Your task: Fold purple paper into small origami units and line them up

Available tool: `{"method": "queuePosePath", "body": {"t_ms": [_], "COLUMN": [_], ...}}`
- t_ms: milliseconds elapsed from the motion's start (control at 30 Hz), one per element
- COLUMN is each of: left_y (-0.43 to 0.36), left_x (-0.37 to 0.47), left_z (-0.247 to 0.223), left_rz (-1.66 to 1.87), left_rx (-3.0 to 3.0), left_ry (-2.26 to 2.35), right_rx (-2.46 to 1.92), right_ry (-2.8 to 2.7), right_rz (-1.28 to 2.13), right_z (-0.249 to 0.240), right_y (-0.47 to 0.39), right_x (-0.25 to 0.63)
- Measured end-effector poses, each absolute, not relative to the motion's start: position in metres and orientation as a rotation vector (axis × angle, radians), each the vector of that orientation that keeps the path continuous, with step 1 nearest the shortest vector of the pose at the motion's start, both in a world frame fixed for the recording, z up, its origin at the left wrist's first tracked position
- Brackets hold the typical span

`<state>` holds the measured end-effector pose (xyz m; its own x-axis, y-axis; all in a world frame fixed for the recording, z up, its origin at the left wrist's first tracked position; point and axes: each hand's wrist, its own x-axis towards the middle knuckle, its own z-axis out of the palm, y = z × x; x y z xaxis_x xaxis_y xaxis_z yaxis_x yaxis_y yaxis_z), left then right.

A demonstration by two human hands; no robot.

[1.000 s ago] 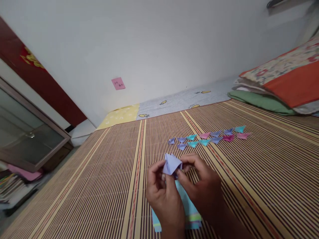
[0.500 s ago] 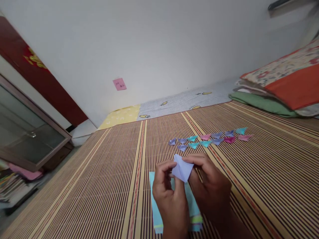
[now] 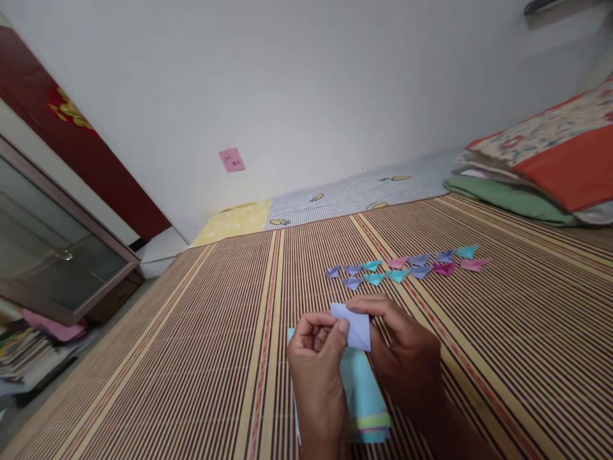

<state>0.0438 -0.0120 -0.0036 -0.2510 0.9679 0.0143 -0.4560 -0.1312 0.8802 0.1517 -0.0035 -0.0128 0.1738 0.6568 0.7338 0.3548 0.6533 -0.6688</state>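
A small folded square of lavender paper (image 3: 357, 329) is held up between my two hands, with a diagonal crease on its face. My left hand (image 3: 318, 367) pinches its left edge between thumb and fingers. On the upper right edge, the fingers of my right hand (image 3: 405, 345) grip the same paper; that thumb is mostly hidden behind it. Beneath the hands lies a stack of coloured paper (image 3: 361, 390), light blue on top with green and purple edges showing. Beyond them, several small folded paper boats (image 3: 375, 278) in purple, turquoise and pink stand in two rows.
A striped bamboo mat (image 3: 215, 338) covers the surface. Folded bedding (image 3: 550, 166) is piled at the right. A pink note (image 3: 232, 160) is stuck on the white wall (image 3: 306, 83). At the left stand a glass-fronted cabinet (image 3: 57, 236) and a pile of books (image 3: 23, 351).
The lavender paper has turned from a diamond pose to a squarer one. My left thumb has moved up onto its front face, and the left hand has shifted slightly left.
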Motion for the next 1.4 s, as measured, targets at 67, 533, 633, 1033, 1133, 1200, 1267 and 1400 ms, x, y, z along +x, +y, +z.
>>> {"method": "queuePosePath", "body": {"t_ms": [67, 533, 633, 1033, 1133, 1200, 1267, 1400], "left_y": [-0.0101, -0.0116, -0.0113, -0.0117, -0.0138, -0.015, -0.0153, -0.0134], "left_x": [0.0402, 0.0382, 0.0359, 0.0419, 0.0434, 0.0432, 0.0425, 0.0402], "left_z": [-0.0052, -0.0056, -0.0047, -0.0018, -0.0011, -0.0003, 0.0002, -0.0009], "left_rz": [1.666, 1.524, 1.497, 1.696, 1.728, 1.744, 1.738, 1.654], "left_rx": [0.74, 0.934, 1.015, 0.986, 1.106, 1.146, 1.158, 1.088], "left_ry": [0.96, 1.092, 1.147, 1.221, 1.225, 1.206, 1.168, 1.071], "right_rx": [-0.878, -0.95, -0.976, -0.954, -0.97, -0.968, -0.964, -0.958], "right_ry": [-1.478, -1.157, -1.18, -1.068, -1.069, -1.071, -1.07, -1.068], "right_rz": [0.372, 1.1, 1.058, 1.085, 1.045, 1.028, 1.014, 0.95], "right_z": [-0.0119, -0.0156, -0.0138, -0.018, -0.0166, -0.0149, -0.0137, -0.0136], "right_y": [-0.0042, -0.0009, -0.0017, 0.0016, -0.0009, -0.0018, -0.0016, 0.0004], "right_x": [0.1547, 0.1544, 0.1563, 0.1543, 0.1525, 0.1523, 0.1527, 0.1542]}}
